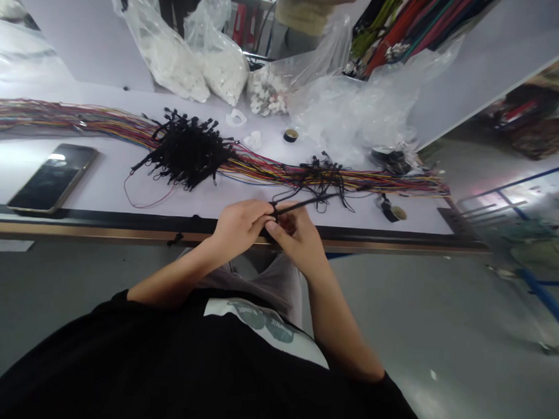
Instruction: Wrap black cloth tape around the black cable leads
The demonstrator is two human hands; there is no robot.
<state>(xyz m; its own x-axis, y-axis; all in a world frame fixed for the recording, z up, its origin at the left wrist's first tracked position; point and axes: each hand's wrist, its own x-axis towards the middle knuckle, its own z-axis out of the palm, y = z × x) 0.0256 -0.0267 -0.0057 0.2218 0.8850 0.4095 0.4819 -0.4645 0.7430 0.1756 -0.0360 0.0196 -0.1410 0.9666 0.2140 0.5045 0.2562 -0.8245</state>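
Observation:
Over the table's front edge, my left hand (242, 226) and my right hand (301, 235) meet with their fingertips close together. Both are closed on a thin black cable (302, 204), which runs up to the right from between them. Fingers cover the part of it being pinched. Just beyond lies a small tangle of black cable ends (322, 174) on top of a long bundle of coloured wires (262, 170). A thick heap of black connectors with looped leads (189, 149) rests on the same bundle to the left.
A phone (53, 178) lies at the left on the white tabletop (108, 193). Rolls of black tape (291, 135) sit behind the wires and at the right. Plastic bags of white parts (268, 93) line the back. Coloured wires (408, 23) hang at the upper right.

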